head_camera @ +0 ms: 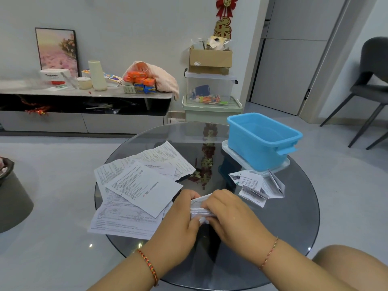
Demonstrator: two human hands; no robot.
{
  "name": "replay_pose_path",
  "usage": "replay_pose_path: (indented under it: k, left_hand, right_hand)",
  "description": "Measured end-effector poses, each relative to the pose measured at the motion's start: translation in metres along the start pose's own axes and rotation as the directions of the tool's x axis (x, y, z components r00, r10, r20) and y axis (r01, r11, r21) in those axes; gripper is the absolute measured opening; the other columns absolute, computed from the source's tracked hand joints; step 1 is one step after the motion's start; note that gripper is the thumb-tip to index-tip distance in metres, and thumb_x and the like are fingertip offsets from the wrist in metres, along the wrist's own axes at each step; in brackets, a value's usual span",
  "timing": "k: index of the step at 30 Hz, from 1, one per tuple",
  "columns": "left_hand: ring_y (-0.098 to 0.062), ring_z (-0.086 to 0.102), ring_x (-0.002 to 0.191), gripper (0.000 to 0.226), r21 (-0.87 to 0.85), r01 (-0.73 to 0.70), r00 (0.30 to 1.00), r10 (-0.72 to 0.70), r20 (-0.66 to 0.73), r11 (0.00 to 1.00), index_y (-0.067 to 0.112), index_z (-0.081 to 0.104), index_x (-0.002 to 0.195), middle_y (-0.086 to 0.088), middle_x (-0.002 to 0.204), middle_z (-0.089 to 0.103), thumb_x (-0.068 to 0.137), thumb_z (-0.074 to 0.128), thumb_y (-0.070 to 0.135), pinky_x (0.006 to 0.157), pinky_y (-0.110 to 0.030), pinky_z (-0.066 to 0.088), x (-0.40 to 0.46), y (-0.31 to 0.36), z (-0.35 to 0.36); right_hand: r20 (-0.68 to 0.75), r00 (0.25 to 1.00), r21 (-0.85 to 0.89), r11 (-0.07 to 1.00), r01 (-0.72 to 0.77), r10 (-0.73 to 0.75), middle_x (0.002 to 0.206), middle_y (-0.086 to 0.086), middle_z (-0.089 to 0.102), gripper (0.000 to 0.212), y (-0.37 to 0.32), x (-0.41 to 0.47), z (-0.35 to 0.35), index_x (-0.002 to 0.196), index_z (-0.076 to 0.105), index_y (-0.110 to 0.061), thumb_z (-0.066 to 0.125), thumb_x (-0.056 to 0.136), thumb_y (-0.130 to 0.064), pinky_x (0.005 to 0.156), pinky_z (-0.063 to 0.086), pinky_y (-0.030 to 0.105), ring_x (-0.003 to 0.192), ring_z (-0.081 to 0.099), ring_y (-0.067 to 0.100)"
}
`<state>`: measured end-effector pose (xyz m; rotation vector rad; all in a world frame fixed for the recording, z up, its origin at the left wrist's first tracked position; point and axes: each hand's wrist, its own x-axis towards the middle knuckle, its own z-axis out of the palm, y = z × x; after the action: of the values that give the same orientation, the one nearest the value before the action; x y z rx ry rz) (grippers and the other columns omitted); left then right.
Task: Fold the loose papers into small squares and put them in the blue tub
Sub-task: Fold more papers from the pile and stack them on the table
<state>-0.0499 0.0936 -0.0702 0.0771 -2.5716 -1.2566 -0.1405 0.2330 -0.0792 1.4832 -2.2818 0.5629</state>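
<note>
Nearest the viewer, at about six o'clock on the round glass table (294,223), both hands work one sheet. The left hand (180,215) and the right hand (228,213) meet over a partly folded paper (199,207), each grip pinching it, fingers curled over its layered edges with the thumbs underneath. The sheet is thin and light, so it should crease readily but also spring back open; a firm press along the fold line looks necessary, and the best hold is at the two ends of the crease, where the layers stack and stiffen. The glass beneath looks slick, so a loose sheet could slide if pushed rather than pinned. At about nine o'clock lies the pile of loose papers (138,190), several printed sheets overlapping, flat and unfolded; these should be lifted by a free corner, one at a time. At about three o'clock sit a few folded squares (254,185), some half-sprung, on the table and not in the tub. Just beyond them, near one o'clock, the blue tub (247,141) stands on a clear lid (233,154), and no paper shows in the part of its inside that is in view.
</note>
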Motion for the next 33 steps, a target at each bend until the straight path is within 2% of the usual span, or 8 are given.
replay_pose_path:
  k: [4, 6, 11, 16, 19, 22, 27, 33]
  left_hand:
    - [0.0, 0.048, 0.084, 0.024, 0.068, -0.049, 0.998, 0.05, -0.021, 0.996, 0.032, 0.04, 0.096, 0.012, 0.092, 0.052, 0.089, 0.056, 0.015, 0.068, -0.013, 0.038, 0.001, -0.002, -0.003]
    - [0.001, 0.05, 0.08, 0.021, 0.076, -0.039, 0.999, 0.041, -0.017, 0.996, 0.032, 0.042, 0.093, 0.013, 0.086, 0.054, 0.089, 0.059, 0.019, 0.065, -0.013, 0.038, 0.0, -0.003, -0.004]
    - [0.0, 0.058, 0.072, 0.014, 0.066, 0.035, 0.999, -0.037, 0.018, 0.997, 0.037, 0.054, 0.084, 0.016, 0.078, 0.064, 0.082, 0.069, 0.036, 0.059, -0.011, 0.041, -0.001, -0.002, -0.012]
    - [-0.009, 0.06, 0.053, 0.016, -0.227, 0.184, 0.983, -0.185, 0.021, 0.956, 0.028, 0.068, 0.084, 0.003, 0.068, 0.069, 0.079, 0.073, 0.014, 0.054, -0.028, 0.051, -0.002, 0.0, -0.014]
    - [-0.008, 0.063, 0.058, 0.017, -0.324, 0.269, 0.96, -0.279, 0.016, 0.907, 0.018, 0.07, 0.088, 0.001, 0.073, 0.073, 0.08, 0.071, 0.003, 0.058, -0.035, 0.054, -0.002, 0.0, -0.012]
    - [-0.016, 0.068, 0.069, 0.018, -0.367, 0.309, 0.943, -0.332, 0.0, 0.878, 0.016, 0.07, 0.088, 0.0, 0.078, 0.074, 0.079, 0.07, 0.001, 0.063, -0.04, 0.056, -0.002, -0.002, -0.011]
    - [-0.02, 0.07, 0.077, 0.018, -0.367, 0.317, 0.939, -0.343, -0.005, 0.874, 0.017, 0.07, 0.088, 0.001, 0.082, 0.074, 0.079, 0.071, 0.001, 0.069, -0.039, 0.057, 0.0, -0.003, -0.007]
    - [-0.021, 0.069, 0.076, 0.017, -0.377, 0.315, 0.941, -0.338, 0.005, 0.871, 0.018, 0.07, 0.089, 0.0, 0.082, 0.074, 0.079, 0.072, 0.005, 0.061, -0.033, 0.052, 0.0, -0.007, -0.006]
  right_hand:
    - [-0.153, 0.984, -0.077, 0.992, -0.103, 0.09, 0.097, -0.002, 0.05, 0.033, -0.004, -0.002, -0.005, 0.104, 0.047, -0.024, 0.059, 0.074, -0.034, 0.076, 0.034, 0.025, 0.088, 0.041, 0.013]
    - [-0.118, 0.986, -0.061, 0.99, -0.126, 0.118, 0.105, -0.002, 0.05, 0.044, -0.001, -0.002, -0.008, 0.11, 0.049, -0.025, 0.066, 0.071, -0.035, 0.082, 0.037, 0.027, 0.096, 0.043, 0.013]
    - [0.063, 0.984, 0.177, 0.969, -0.175, 0.166, 0.078, -0.016, 0.053, 0.012, 0.007, -0.002, -0.011, 0.084, 0.053, -0.03, 0.059, 0.074, -0.032, 0.062, 0.035, 0.019, 0.074, 0.043, 0.003]
    - [0.098, 0.949, 0.329, 0.89, -0.316, 0.301, 0.086, -0.018, 0.058, 0.023, 0.009, -0.003, -0.034, 0.092, 0.059, -0.034, 0.057, 0.075, -0.049, 0.071, 0.041, 0.012, 0.083, 0.051, 0.001]
    - [-0.082, 0.86, 0.142, 0.86, -0.489, 0.503, 0.079, -0.014, 0.055, 0.023, 0.044, -0.011, -0.055, 0.088, 0.06, -0.029, 0.069, 0.075, -0.045, 0.065, 0.039, 0.02, 0.077, 0.05, 0.006]
    - [-0.118, 0.781, -0.095, 0.776, -0.624, 0.614, 0.077, -0.011, 0.054, 0.022, 0.073, -0.021, -0.066, 0.083, 0.062, -0.024, 0.075, 0.073, -0.039, 0.064, 0.034, 0.023, 0.078, 0.053, 0.014]
    - [-0.057, 0.846, -0.18, 0.828, -0.532, 0.531, 0.111, -0.005, 0.056, 0.054, 0.077, -0.02, -0.057, 0.117, 0.057, -0.023, 0.07, 0.073, -0.051, 0.088, 0.042, 0.033, 0.105, 0.051, 0.02]
    - [0.152, 0.878, -0.334, 0.86, -0.386, 0.454, 0.116, -0.008, 0.056, 0.046, 0.075, -0.017, -0.042, 0.117, 0.057, -0.027, 0.049, 0.085, -0.06, 0.092, 0.033, 0.03, 0.109, 0.046, 0.016]
